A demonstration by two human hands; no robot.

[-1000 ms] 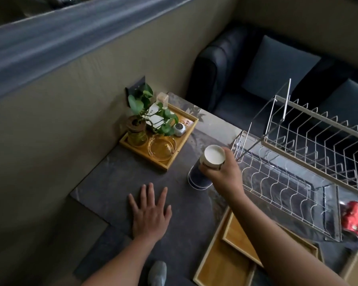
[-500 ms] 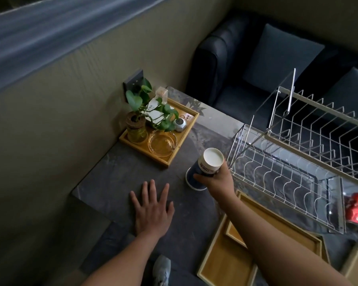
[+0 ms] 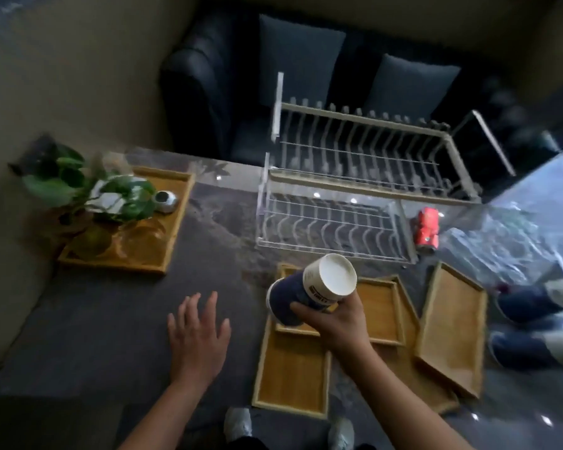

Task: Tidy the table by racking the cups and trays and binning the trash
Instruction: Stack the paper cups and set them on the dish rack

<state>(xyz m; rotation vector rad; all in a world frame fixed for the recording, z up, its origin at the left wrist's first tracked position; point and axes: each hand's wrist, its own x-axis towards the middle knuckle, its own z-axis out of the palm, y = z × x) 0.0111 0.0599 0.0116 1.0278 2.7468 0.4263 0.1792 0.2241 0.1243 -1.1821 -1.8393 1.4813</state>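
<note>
Lifted clear of the table since the earlier frame, the cups (image 3: pixel 309 289) — a nested pair, dark blue with a white band — are now carried over the near trays instead of standing by the rack's left end. They are clamped in the right hand (image 3: pixel 338 316), fingers wrapped round the lower side of the stack. The left hand (image 3: pixel 197 332) is laid flat on the dark table (image 3: pixel 88 319) at about 9 o'clock from the cups, fingers spread, holding nothing.

The stack is tipped well over: its long axis runs from 8 o'clock to 2 o'clock, with the white base turned up towards the camera and the rims, hidden from view, pointing down and left.

The step in hand is judged to be the racking of the cups. The wire rack (image 3: pixel 335 222) stands at 12 o'clock from the hand, its lower tier nearest and open. The next move calls for the stack to be carried forward and turned fully mouth-down, so that it can be dropped over the prongs — possibly after the two cups are parted, which the free hand could do.

Three wooden trays (image 3: pixel 293 375) lie flat beneath and at 3 o'clock of the hand, not yet racked. A crushed red can (image 3: pixel 427 230) lies at the rack's right end, at about 2 o'clock, not yet binned.
</note>
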